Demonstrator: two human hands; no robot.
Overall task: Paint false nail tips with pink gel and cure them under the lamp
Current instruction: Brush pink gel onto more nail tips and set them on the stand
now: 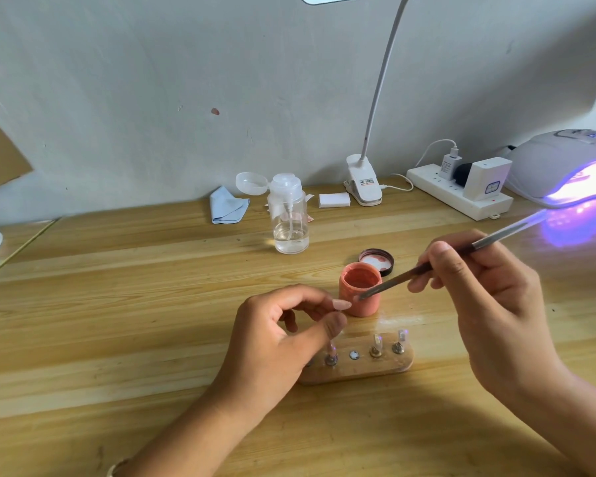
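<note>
My left hand (283,339) hovers over the left end of a wooden nail holder (358,371), thumb and forefinger pinching a small nail tip (355,298) that is mostly hidden. My right hand (489,290) grips a thin brush (496,237), whose bristle end touches that tip in front of the open pink gel pot (365,306). The pot's black lid (376,260) lies just behind it. Clear tips (376,342) stand on pegs in the holder, and one socket (354,355) is bare. The curing lamp (565,163) glows violet at the far right.
A clear pump bottle (289,218) with its cap flipped open stands behind the pot. Along the wall are a blue cloth (227,204), white pads (334,200), a clip-on desk lamp (363,184) and a power strip (458,194) with plugs.
</note>
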